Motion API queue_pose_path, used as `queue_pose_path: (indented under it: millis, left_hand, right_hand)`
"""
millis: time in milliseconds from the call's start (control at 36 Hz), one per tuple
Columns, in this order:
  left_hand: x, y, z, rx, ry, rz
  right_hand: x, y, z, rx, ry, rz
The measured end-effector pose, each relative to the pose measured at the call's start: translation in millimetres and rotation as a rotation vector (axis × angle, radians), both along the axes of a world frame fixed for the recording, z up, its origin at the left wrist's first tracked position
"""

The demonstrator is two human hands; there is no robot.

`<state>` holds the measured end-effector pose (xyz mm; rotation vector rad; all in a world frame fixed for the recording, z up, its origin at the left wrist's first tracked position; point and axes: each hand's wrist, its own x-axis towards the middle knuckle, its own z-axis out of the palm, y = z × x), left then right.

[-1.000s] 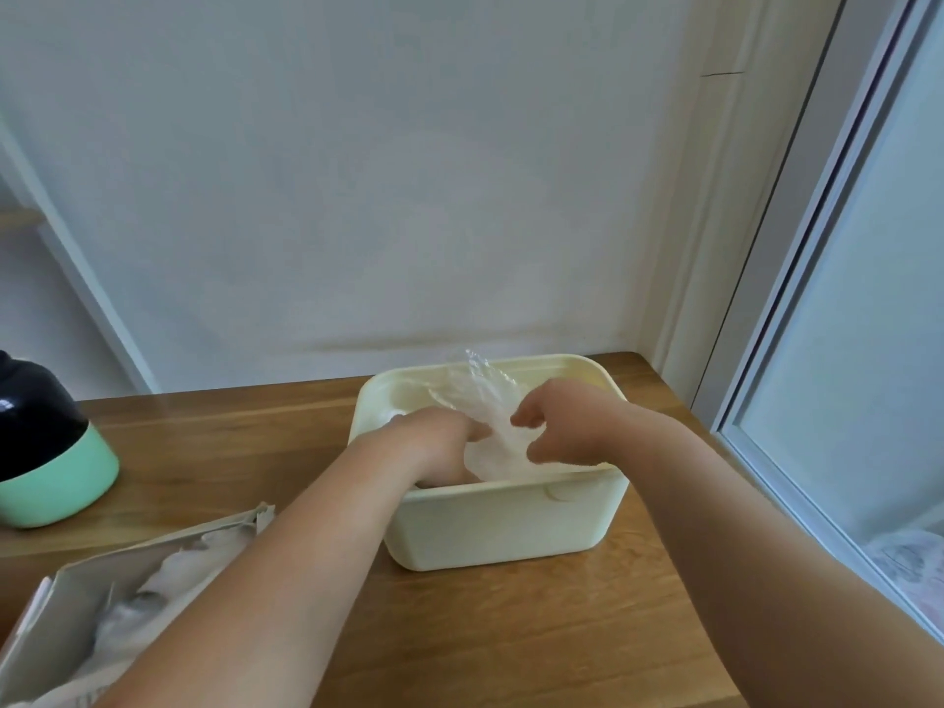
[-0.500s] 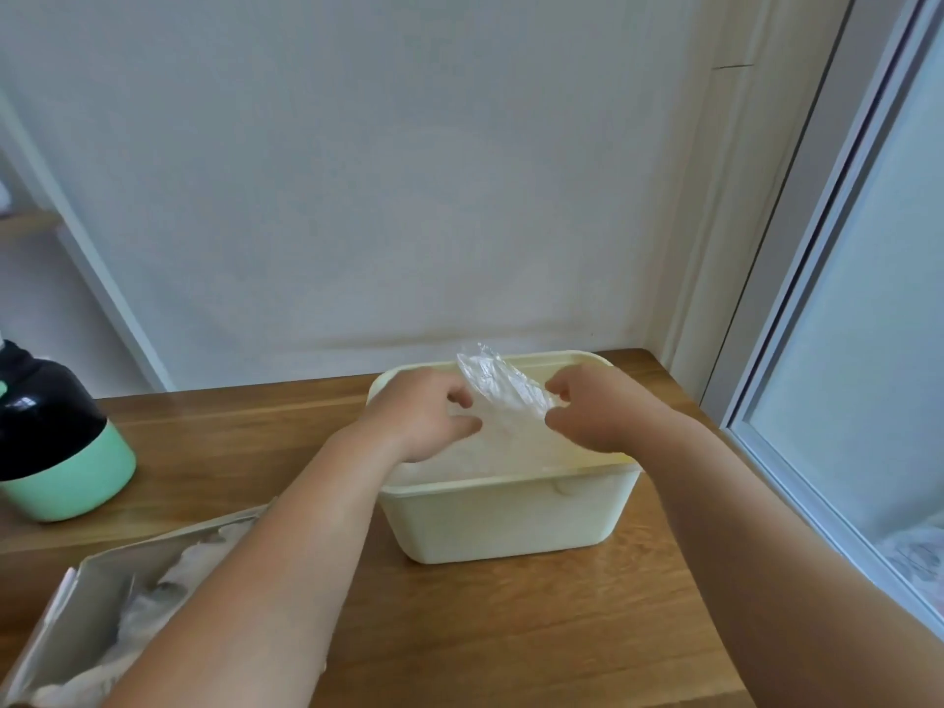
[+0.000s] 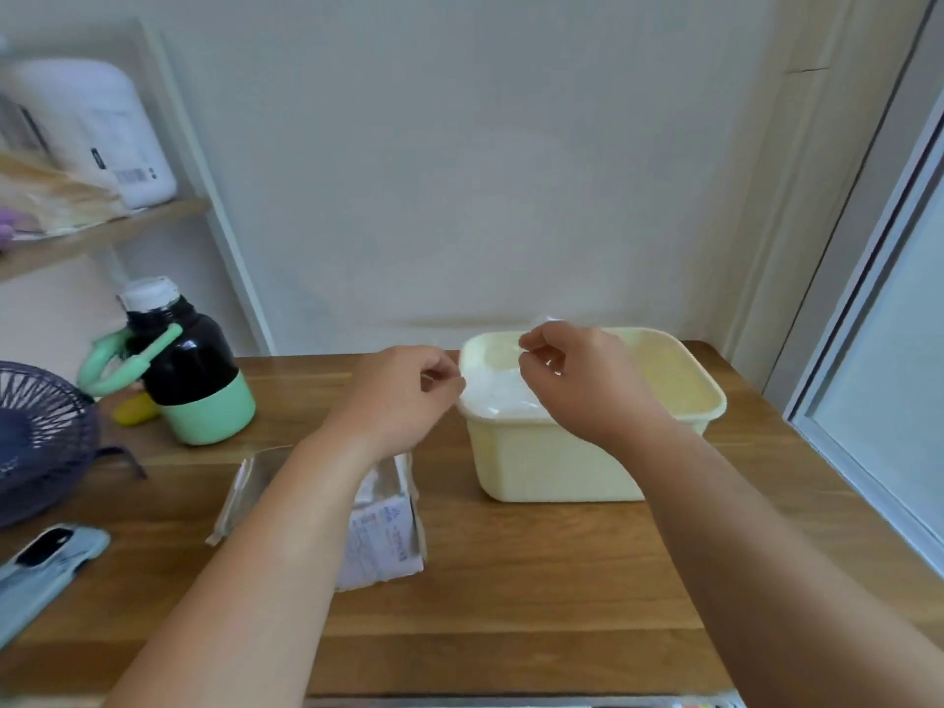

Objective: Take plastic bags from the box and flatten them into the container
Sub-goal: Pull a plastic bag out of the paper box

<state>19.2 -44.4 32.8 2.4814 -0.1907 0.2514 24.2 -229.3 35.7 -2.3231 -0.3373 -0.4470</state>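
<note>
Our left hand and right hand pinch small; we cannot tell if they hold the clear plastic bag in the pale yellow plastic container; the white cardboard box sits nearer our left grip.

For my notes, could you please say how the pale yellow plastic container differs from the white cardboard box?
The pale yellow plastic container is plain, round-cornered; the white cardboard box is printed, sharp-edged. The container sits farther back, right of the box. Both rest on the wooden table.
</note>
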Motion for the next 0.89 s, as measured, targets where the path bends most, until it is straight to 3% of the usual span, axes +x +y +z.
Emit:
queue_pose_path:
  millis: [167, 361, 472, 639, 722, 889]
  left_hand:
    - [-40, 48, -2, 0.057, 0.038, 0.130]
    - [-63, 68, -15, 0.315, 0.431, 0.183]
    - [-65, 71, -20, 0.265, 0.411, 0.217]
    - [-59, 67, -26, 0.415, 0.419, 0.229]
    - [-57, 66, -24, 0.297, 0.310, 0.268]
    - [-57, 66, -28, -0.182, 0.030, 0.237]
  right_hand:
    - [-13, 55, -18, 0.074, 0.120, 0.162]
    - [-15, 100, -52, 0.013, 0.311, 0.285]
    - [-14, 105, -58, 0.007, 0.330, 0.300]
    - [-15, 106, -63, 0.057, 0.366, 0.308]
    - [-15, 105, -64, 0.063, 0.351, 0.312]
    - [-19, 101, -57, 0.138, 0.302, 0.385]
